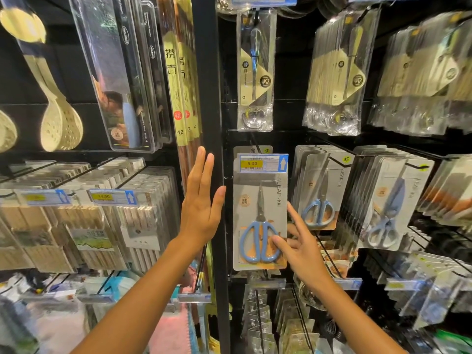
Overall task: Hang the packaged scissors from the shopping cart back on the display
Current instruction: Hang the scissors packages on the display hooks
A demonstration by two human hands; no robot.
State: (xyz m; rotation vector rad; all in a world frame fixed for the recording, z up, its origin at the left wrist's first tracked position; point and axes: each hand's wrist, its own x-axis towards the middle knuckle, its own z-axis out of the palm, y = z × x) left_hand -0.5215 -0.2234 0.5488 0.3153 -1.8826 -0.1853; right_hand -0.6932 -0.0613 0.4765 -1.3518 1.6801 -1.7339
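The display (221,98) rose dark ahead, its hooks crowded with packaged wares. The scissors pack (260,213) hung on its hook under a price tag (263,163), beside fuller rows of similar packs. The left hand (201,200) stood flat and open near the upright post, holding nothing. The right hand (298,241), fingers spread, touched the pack's lower edge without gripping. Hanging looked finished; next would likely call for letting go and returning to the cart, out of view.

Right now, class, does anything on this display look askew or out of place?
Nothing stands out. The scissors pack hangs straight on its hook beneath the 5.00 price tag, the right hand touching its lower edge; neighbouring scissors packs also hang evenly.
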